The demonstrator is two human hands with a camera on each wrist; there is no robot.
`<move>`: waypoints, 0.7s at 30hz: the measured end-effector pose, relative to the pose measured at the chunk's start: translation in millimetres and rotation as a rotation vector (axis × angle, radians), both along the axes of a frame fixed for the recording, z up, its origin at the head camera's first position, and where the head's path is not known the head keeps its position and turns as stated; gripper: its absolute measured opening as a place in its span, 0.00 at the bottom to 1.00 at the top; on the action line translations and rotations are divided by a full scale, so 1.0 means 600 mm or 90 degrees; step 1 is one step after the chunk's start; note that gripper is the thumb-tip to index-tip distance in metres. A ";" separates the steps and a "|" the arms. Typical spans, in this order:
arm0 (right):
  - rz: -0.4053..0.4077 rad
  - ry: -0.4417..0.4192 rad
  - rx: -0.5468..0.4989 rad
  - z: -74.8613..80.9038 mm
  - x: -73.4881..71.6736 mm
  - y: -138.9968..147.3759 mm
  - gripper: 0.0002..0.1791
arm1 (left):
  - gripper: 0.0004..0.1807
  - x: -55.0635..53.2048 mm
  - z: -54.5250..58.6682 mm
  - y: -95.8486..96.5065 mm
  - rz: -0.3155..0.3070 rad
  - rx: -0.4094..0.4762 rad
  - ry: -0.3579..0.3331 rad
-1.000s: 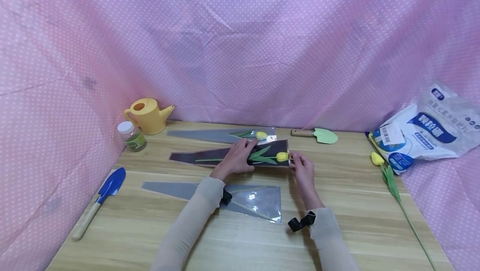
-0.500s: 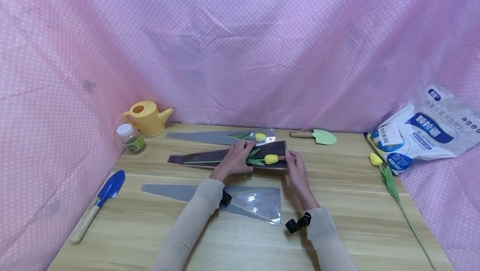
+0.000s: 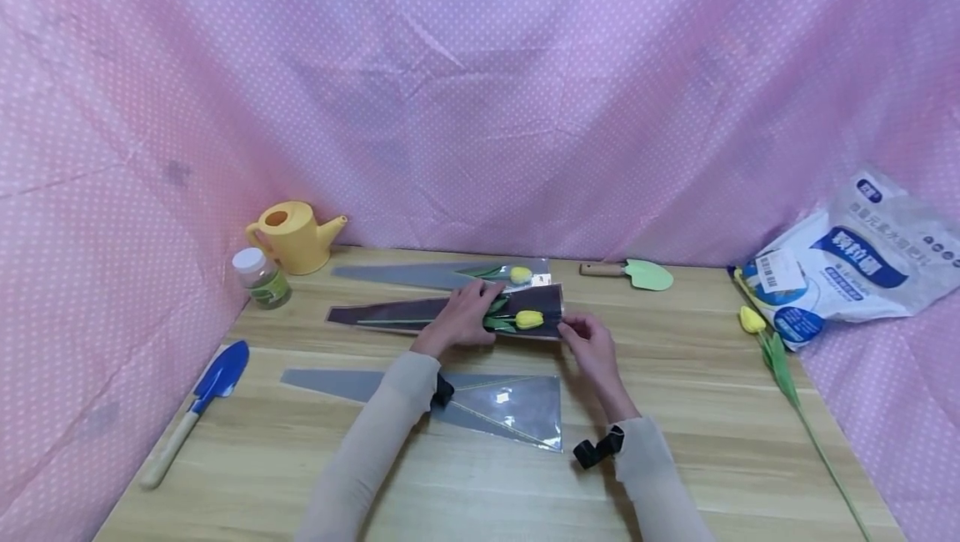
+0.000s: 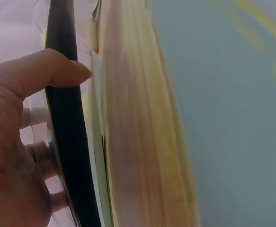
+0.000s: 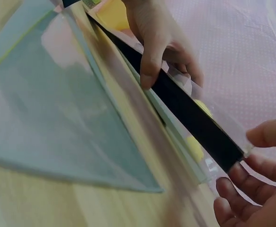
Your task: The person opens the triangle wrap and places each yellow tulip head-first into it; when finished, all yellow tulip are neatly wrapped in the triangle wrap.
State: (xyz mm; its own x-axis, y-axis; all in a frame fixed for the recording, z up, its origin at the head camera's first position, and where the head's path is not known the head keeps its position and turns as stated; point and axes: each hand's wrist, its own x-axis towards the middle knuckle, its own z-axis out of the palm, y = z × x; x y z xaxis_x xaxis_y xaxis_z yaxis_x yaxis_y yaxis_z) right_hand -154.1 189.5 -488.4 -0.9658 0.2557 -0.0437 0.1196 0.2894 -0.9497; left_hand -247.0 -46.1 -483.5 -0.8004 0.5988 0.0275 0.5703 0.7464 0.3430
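Note:
A dark flower sleeve (image 3: 405,311) with a clear front and a pale border is tilted a little off the table, its wide end to the right. Inside lies a yellow tulip (image 3: 529,319) with green leaves and a long stem. Across the middle of the sleeve my left hand (image 3: 463,317) grips it, the thumb (image 4: 66,71) on the near side and the fingers behind. At the wide end, my right hand (image 3: 592,348) pinches the rim between thumb (image 5: 268,134) and fingers. The tulip's head sits wholly within the sleeve; part of its leaves is hidden by my left hand.
Behind lies a grey sleeve (image 3: 397,273) with another yellow tulip (image 3: 520,275); in front, a flat grey sleeve (image 3: 517,400). Around them are a watering can (image 3: 296,238), jar (image 3: 262,279), blue trowel (image 3: 221,371), green trowel (image 3: 648,274), loose tulip (image 3: 783,371) and white bag (image 3: 847,267).
The tulip has slid left, deeper into the dark sleeve. My right hand has followed from beyond the opening to the rim. The sleeve and my left hand have shifted slightly left.

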 end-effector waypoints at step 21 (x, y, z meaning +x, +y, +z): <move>0.095 -0.041 0.165 -0.018 -0.016 0.009 0.06 | 0.54 -0.014 0.004 -0.022 -0.018 -0.037 -0.077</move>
State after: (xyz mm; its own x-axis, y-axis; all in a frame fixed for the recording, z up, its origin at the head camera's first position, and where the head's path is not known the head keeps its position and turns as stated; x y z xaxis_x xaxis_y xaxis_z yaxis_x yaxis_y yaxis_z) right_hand -164.0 194.7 -499.0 -0.9908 0.1226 -0.0577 0.1153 0.5392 -0.8342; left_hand -255.5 -59.2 -481.3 -0.7781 0.6195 -0.1039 0.5490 0.7510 0.3668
